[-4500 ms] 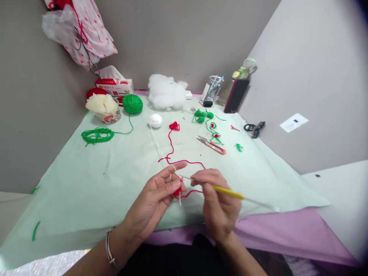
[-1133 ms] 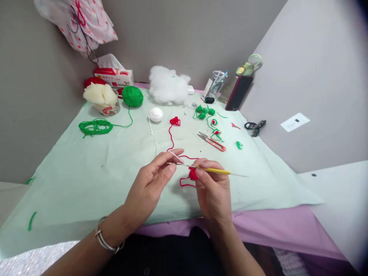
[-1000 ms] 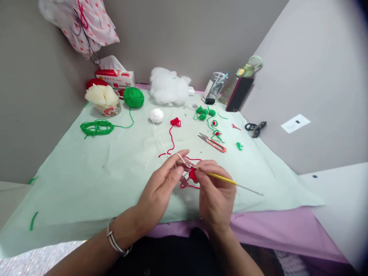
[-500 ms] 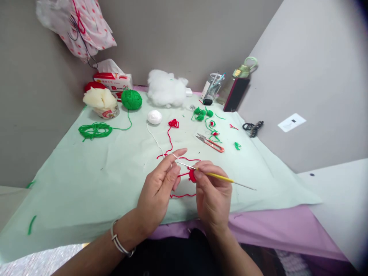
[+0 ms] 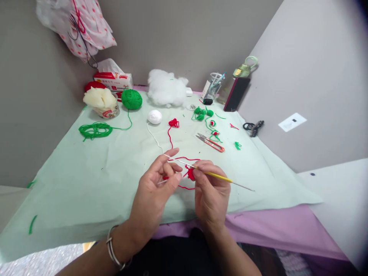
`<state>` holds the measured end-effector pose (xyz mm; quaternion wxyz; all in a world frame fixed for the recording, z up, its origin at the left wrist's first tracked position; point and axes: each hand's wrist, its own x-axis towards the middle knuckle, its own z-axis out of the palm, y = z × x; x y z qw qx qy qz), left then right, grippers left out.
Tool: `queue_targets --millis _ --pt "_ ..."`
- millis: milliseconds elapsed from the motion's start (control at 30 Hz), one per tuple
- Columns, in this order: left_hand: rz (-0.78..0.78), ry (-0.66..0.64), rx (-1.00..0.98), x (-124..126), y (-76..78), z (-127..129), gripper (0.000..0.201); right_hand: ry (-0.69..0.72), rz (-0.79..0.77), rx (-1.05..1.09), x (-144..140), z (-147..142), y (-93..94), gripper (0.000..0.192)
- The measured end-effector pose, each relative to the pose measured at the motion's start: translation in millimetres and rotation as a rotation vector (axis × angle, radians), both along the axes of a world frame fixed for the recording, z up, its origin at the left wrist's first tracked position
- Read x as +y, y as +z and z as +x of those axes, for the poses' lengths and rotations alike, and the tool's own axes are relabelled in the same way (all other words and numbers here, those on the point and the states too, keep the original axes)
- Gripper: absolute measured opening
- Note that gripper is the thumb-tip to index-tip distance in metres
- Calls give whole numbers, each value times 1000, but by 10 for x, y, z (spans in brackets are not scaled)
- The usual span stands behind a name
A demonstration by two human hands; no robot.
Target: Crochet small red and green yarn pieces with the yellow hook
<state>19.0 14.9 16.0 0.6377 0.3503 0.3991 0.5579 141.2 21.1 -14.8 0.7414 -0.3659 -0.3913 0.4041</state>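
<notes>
Right hand (image 5: 211, 191) pinches crochet hook (image 5: 214, 175) — left hand (image 5: 156, 188) curled.

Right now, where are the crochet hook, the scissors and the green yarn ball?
crochet hook (image 5: 218, 176), head view, on its yellow handle.
scissors (image 5: 211, 142), head view, on the orange handles.
green yarn ball (image 5: 131, 99), head view, on its middle.
</notes>
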Motion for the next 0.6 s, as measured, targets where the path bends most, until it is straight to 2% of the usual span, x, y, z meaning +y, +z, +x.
queue_targets --millis 133,300,433,500,600 --pt "-135 10 -297 51 35 -20 31 6 2 10 8 -39 -1 24" --pt "-229 3 -472 90 50 -33 22 6 3 21 21 -78 6 24" --pt "-90 -52 -313 70 -13 -40 22 17 20 18 16 -95 -8 28" --pt "-9 -60 -194 58 -61 -43 29 5 27 -2 4 -101 -21 27" --pt "23 -74 -67 53 -117 -47 44 -27 30 -62 -17 -105 -42 23"
